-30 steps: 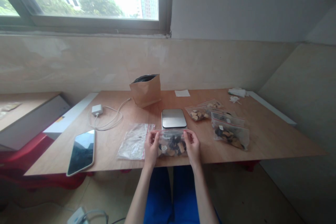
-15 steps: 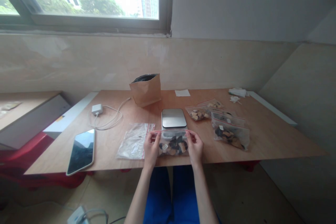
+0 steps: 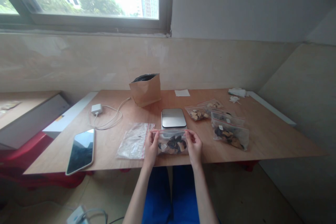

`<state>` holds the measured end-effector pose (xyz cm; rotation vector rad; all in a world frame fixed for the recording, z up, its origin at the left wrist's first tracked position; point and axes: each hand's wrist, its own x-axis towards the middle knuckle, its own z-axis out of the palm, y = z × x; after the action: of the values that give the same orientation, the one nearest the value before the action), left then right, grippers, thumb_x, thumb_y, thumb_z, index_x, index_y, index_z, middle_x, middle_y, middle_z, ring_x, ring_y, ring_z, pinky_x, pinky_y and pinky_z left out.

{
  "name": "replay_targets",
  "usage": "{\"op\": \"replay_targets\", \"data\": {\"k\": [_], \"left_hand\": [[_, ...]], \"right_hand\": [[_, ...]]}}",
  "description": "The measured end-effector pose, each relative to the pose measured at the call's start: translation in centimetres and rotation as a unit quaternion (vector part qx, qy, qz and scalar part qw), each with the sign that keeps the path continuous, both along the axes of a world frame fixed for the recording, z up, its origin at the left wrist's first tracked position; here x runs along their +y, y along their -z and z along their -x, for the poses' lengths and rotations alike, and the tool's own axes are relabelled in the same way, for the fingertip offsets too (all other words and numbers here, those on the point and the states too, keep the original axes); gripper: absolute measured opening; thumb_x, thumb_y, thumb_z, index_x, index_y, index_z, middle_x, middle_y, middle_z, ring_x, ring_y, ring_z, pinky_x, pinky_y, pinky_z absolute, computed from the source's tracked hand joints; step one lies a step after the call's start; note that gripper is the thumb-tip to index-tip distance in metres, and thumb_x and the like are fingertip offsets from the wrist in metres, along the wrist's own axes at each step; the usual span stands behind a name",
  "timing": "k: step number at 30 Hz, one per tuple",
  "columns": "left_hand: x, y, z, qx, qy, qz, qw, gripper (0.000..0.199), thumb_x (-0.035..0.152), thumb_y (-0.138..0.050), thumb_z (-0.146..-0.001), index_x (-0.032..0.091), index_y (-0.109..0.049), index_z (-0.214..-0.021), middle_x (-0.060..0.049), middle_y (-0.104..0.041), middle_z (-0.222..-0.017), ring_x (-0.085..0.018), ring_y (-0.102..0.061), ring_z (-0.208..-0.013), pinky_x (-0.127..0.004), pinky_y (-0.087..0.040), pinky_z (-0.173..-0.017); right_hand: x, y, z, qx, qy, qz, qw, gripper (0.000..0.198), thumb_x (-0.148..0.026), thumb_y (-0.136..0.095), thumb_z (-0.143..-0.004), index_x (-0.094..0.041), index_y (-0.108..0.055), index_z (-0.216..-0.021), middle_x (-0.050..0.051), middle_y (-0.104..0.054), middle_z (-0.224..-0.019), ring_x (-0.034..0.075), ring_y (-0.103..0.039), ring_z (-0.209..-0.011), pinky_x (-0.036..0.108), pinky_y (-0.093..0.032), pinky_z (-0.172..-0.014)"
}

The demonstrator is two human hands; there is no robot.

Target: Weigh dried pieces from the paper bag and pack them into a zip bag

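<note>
Both forearms reached up from the near edge of the table (image 3: 275,140). The left hand (image 3: 151,146) and right hand (image 3: 194,146) each pinched an upper corner of a clear zip bag (image 3: 172,142), held just in front of the scale (image 3: 173,117). The bag held dark and tan pieces. Right of the scale lay filled bags (image 3: 230,133); left of it lay an empty bag (image 3: 133,140).
</note>
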<state>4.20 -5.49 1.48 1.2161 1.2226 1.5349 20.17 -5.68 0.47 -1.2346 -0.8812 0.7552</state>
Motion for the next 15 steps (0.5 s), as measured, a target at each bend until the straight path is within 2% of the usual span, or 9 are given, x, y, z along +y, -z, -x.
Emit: {"op": "replay_targets", "data": {"k": [3, 5, 11, 15], "left_hand": [[-0.1, -0.14, 0.0, 0.009, 0.027, -0.002, 1.0, 0.027, 0.042, -0.051, -0.082, 0.019, -0.063, -0.09, -0.004, -0.066, -0.09, -0.017, -0.06, -0.088, -0.027, -0.045, -0.079], [-0.09, -0.07, -0.04, 0.003, 0.037, 0.007, 0.999, 0.028, 0.043, -0.054, -0.08, 0.018, -0.064, -0.088, -0.004, -0.067, -0.087, -0.017, -0.062, -0.084, -0.027, -0.046, -0.076], [0.09, 0.15, -0.11, 0.003, 0.012, 0.022, 1.0, 0.03, 0.045, -0.057, -0.077, 0.017, -0.065, -0.084, -0.004, -0.068, -0.08, -0.016, -0.062, -0.071, -0.024, -0.047, -0.062], [0.11, 0.14, -0.03, 0.006, 0.011, 0.018, 1.0, 0.028, 0.043, -0.058, -0.077, 0.017, -0.064, -0.085, -0.004, -0.068, -0.079, -0.015, -0.062, -0.07, -0.024, -0.047, -0.062]], "right_hand": [[-0.13, -0.25, 0.11, 0.012, -0.011, -0.005, 1.0, 0.033, -0.047, -0.062, -0.072, -0.016, -0.064, -0.085, 0.005, -0.066, -0.079, 0.016, -0.062, -0.073, 0.026, -0.048, -0.068], [-0.2, -0.32, 0.14, 0.016, -0.019, -0.005, 1.0, 0.032, -0.046, -0.062, -0.073, -0.016, -0.064, -0.086, 0.005, -0.066, -0.08, 0.016, -0.062, -0.074, 0.026, -0.049, -0.069], [-0.12, -0.32, 0.15, 0.021, -0.083, -0.001, 0.996, 0.036, -0.044, -0.06, -0.075, -0.018, -0.062, -0.1, 0.006, -0.067, -0.088, 0.017, -0.062, -0.08, 0.028, -0.049, -0.073], [0.04, -0.21, 0.15, 0.013, -0.091, -0.002, 0.996, 0.029, -0.043, -0.061, -0.075, -0.017, -0.065, -0.088, 0.005, -0.068, -0.087, 0.017, -0.062, -0.083, 0.028, -0.048, -0.078]]}}
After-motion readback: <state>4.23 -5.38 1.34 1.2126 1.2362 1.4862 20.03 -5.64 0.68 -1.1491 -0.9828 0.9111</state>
